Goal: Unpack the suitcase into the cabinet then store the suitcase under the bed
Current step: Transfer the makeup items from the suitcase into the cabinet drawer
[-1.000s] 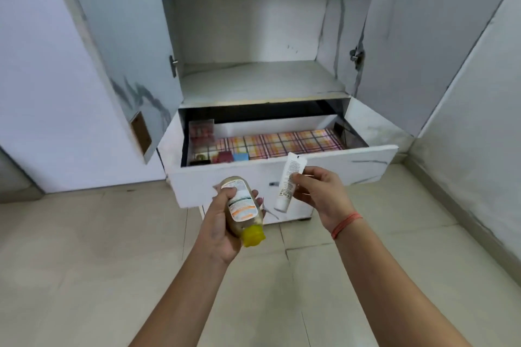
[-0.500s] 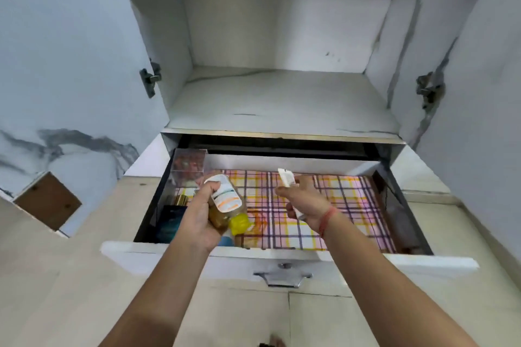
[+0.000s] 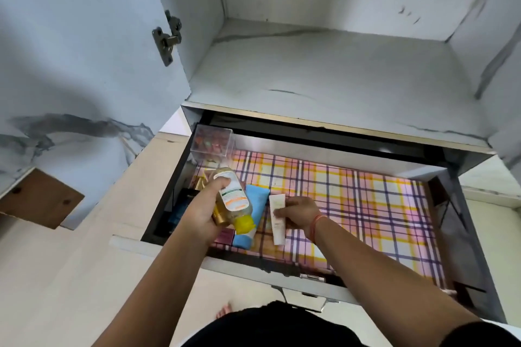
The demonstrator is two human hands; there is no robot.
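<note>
The cabinet's drawer (image 3: pixel 284 272) stands pulled out, lined with pink and yellow plaid paper (image 3: pixel 366 205). My left hand (image 3: pixel 201 214) grips a clear bottle of yellowish liquid with a yellow cap (image 3: pixel 232 203), held tilted above the drawer's left side. My right hand (image 3: pixel 298 213) pinches a white tube (image 3: pixel 276 220) that lies flat on the plaid lining, just right of a light blue packet (image 3: pixel 255 205). The suitcase is out of view.
A clear plastic box (image 3: pixel 211 144) sits in the drawer's back left corner, with dark and gold items (image 3: pixel 183 205) along the left wall. Above is a bare marble-look shelf (image 3: pixel 324 76). The left cabinet door (image 3: pixel 70 51) hangs open. The drawer's right half shows only lining.
I have leaned in over the drawer. My right hand has lowered the white tube onto the lining beside the blue packet. My left hand with the bottle has moved further over the drawer.
</note>
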